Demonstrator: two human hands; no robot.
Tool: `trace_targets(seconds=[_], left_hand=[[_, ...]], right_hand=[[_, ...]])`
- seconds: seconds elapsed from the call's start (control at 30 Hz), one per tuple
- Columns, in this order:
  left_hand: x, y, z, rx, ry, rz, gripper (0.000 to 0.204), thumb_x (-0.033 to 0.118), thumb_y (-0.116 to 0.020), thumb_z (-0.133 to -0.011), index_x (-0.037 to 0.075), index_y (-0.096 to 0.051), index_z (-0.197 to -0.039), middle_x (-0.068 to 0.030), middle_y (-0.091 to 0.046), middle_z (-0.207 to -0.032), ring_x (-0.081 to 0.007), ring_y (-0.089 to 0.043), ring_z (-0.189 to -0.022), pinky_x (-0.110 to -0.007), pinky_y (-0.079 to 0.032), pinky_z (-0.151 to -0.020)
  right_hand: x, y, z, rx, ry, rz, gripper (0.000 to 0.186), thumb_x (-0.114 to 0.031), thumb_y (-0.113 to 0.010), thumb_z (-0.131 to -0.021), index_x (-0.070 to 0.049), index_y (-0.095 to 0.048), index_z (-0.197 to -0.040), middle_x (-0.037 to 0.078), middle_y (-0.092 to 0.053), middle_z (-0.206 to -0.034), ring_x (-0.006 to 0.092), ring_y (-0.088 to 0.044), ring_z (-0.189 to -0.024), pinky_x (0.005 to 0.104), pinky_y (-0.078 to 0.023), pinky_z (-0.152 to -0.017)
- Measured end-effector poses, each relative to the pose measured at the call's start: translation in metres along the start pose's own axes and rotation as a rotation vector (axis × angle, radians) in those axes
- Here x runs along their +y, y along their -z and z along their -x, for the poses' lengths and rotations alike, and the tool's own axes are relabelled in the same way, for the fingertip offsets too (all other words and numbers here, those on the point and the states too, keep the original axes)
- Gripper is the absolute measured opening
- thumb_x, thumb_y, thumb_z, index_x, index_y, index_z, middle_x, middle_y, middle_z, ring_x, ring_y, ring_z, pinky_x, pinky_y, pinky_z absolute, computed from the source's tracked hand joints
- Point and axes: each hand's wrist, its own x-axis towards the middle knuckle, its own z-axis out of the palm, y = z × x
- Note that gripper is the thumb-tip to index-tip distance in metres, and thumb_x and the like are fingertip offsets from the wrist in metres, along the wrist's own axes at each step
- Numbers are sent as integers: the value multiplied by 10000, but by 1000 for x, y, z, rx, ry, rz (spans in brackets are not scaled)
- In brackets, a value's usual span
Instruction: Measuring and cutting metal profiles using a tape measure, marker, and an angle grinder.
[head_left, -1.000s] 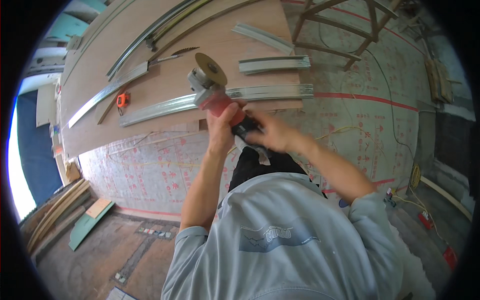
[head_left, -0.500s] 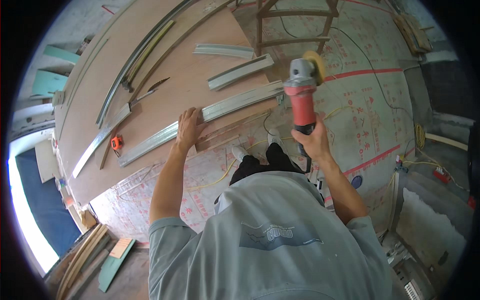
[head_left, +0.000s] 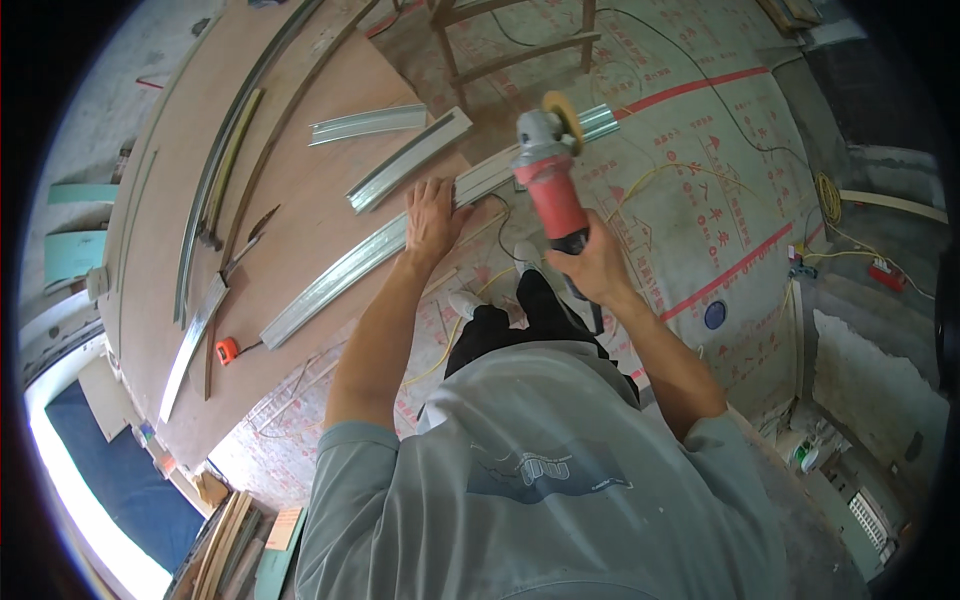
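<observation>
My left hand (head_left: 432, 225) grips a long silver metal channel (head_left: 335, 280) from above, fingers over its far edge and thumb toward the right. The channel lies slantwise near the board's front edge, and its right end sticks out past the board. In my right hand (head_left: 598, 262) is a red and grey angle grinder (head_left: 553, 195), held by its dark rear handle. Its yellowish disc (head_left: 563, 120) is over the channel's right part; whether they touch, I cannot tell. Two shorter metal channels (head_left: 410, 160) (head_left: 368, 123) lie beyond my left hand.
On the wooden board (head_left: 300, 210) lie an orange tape measure (head_left: 227, 350), a hammer (head_left: 232, 165), a knife-like tool (head_left: 245, 250) and long strips. A wooden stand (head_left: 525, 55) rises beyond. Yellow and black cables cross the printed floor sheet (head_left: 690, 220).
The long channel has slid rightward, farther past the board's edge. The grinder has shifted left, over the channel. My left hand remains on the channel, and the whole view has turned somewhat.
</observation>
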Motion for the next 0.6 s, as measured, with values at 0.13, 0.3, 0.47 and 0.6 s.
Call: trace_targets(seconds=[0.13,0.3,0.47,0.6], left_hand=[[8,-15,-18,31,-41,-8,548,271,-769,-788,38,-593,-1251,-139,-584,-1137,-352,-522,-1085,-474,-398,-947],[7,-16,-20,38,-69,23,464,256,-799,-762,41,-579,-1109,-123,-577,-1013,-349,-524,-996,-476,-399,-881],[7,-20,-17,102,-39,94,505,235,-842,-716,41,-543,-1074,-121,-565,-925,-348,-527,-922,-467,-398,-843],[6,-20,-18,154,-77,103,537,236,-858,-692,44,-538,-1078,-119,-560,-904,-345,-527,-910,-466,-394,-826]], right_hand=[[4,-22,-18,-65,-41,26,539,-266,-781,-719,-10,-552,-1135,248,-680,-938,458,-669,-900,496,-519,-779],[-7,-49,-29,-118,-113,35,550,-245,-795,-706,9,-554,-1131,244,-683,-942,457,-668,-910,487,-522,-786],[-7,-56,-33,-201,-118,70,574,-240,-743,-742,44,-496,-1175,283,-686,-906,472,-674,-884,533,-521,-793],[-7,-57,-34,-205,-119,73,609,-244,-748,-736,48,-488,-1203,286,-686,-902,471,-676,-882,535,-522,-801]])
